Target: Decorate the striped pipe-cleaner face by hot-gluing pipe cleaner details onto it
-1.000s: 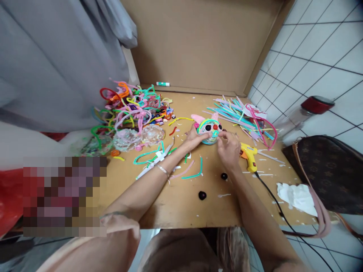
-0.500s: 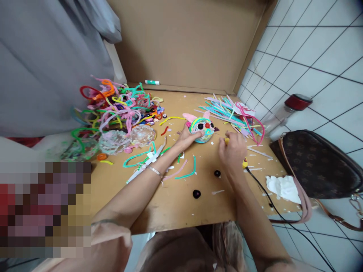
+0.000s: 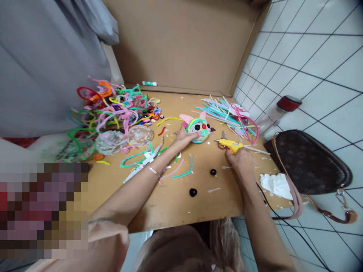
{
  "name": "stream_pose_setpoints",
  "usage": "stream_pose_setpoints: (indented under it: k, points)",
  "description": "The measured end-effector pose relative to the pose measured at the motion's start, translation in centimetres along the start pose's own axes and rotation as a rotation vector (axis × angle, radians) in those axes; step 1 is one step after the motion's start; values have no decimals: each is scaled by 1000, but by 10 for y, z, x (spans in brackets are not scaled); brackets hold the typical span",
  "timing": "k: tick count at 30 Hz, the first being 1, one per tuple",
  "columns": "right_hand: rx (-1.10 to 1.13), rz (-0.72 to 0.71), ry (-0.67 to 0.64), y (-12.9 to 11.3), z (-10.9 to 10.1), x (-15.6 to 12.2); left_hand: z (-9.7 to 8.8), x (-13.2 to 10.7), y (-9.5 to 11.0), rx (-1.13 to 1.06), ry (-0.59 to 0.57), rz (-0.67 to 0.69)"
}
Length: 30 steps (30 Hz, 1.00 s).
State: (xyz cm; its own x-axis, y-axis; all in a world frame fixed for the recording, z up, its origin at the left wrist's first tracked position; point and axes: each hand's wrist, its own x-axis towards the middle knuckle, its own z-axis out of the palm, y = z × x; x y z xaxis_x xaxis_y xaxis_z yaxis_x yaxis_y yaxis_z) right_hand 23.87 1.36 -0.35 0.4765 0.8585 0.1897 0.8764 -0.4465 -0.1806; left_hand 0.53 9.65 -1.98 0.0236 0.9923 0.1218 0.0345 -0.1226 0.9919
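Observation:
A small round craft face [image 3: 198, 130] wrapped in coloured pipe cleaners, with pink ears, black eyes and a red nose, sits mid-table. My left hand [image 3: 183, 137] cups its left side, fingers closed against it. My right hand [image 3: 241, 158] grips a yellow glue gun [image 3: 229, 144] by the handle, its nozzle pointing left toward the face and a short way from it. The gun's black cord [image 3: 265, 196] trails off the table's front right.
A tangle of pipe cleaners [image 3: 113, 105] fills the left, a bundle of straight ones [image 3: 227, 113] the back right. Clear beaded balls [image 3: 124, 138], two black pompoms [image 3: 193, 192], white tissue [image 3: 276, 185], a brown handbag [image 3: 309, 162], a red-capped jar [image 3: 279, 109] and a cardboard wall [image 3: 181, 41] surround.
My right hand left the craft face, reached to the right for the yellow glue gun, and now holds it aimed at the face. My left hand stayed on the face.

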Motion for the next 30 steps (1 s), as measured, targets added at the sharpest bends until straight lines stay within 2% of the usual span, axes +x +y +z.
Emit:
stream_pose_setpoints:
  k: [3, 7, 11, 14, 21, 30]
  points:
    - [88, 63, -12, 5, -1, 3, 0, 3, -5, -24, -1, 18]
    - [232, 101, 174, 5, -3, -1, 2, 7, -11, -78, -27, 44]
    - [326, -37, 404, -5, -2, -9, 2, 9, -14, -81, -51, 48]
    - [349, -151, 502, -16, -3, -18, 2, 10, -17, -53, -33, 77]
    - [268, -269, 484, -34, -8, -27, 4, 4, -8, -30, -32, 81]
    - [190, -315, 550, -32, -3, -26, 7, 6, -9, -52, -22, 65]
